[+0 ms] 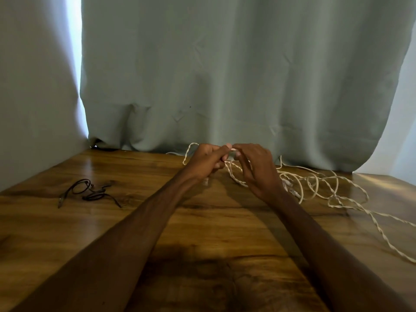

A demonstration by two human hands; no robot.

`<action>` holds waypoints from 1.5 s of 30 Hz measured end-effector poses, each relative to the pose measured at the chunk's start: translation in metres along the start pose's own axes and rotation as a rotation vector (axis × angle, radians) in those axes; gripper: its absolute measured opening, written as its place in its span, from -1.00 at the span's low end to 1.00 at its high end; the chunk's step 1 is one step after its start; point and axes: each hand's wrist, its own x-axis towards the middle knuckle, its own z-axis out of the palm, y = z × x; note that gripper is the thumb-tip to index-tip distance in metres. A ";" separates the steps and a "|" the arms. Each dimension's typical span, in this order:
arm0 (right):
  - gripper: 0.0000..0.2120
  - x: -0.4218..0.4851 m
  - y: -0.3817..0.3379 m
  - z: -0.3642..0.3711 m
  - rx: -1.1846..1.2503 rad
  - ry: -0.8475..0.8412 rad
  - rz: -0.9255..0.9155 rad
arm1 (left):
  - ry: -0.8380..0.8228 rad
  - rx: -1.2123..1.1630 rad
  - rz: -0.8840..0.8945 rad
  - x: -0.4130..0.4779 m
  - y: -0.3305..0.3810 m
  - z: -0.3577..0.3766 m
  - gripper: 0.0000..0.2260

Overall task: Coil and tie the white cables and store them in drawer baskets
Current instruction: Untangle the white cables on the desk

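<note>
My 2 forearms reach out over the wooden counter. Left hand is closed around the white cable, right hand pinches the same strand at the fingertips. The rest sprawls in loose loops to the right. A dark cable lies far left; a green curtain hangs behind.

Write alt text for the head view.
Two bare hands, left hand and right hand, pinch a white cable between them above a wooden table; its loose tangle trails right. A dark cable lies left, a grey-green curtain behind.
</note>
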 end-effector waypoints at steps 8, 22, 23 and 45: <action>-0.76 0.015 0.005 -0.007 0.032 -0.003 0.023 | -0.403 -0.573 -0.396 -0.027 -0.024 -0.012 -0.53; -0.63 -0.009 -0.048 0.037 0.256 -0.459 0.299 | -0.139 -0.863 -0.152 -0.016 -0.015 -0.022 -0.50; -0.61 -0.010 -0.050 0.038 0.264 -0.476 0.285 | -0.130 -0.843 -0.161 -0.016 -0.017 -0.023 -0.50; -0.71 -0.007 -0.054 0.013 0.427 -0.482 0.292 | 0.225 -0.602 -0.159 0.000 -0.035 -0.024 -0.75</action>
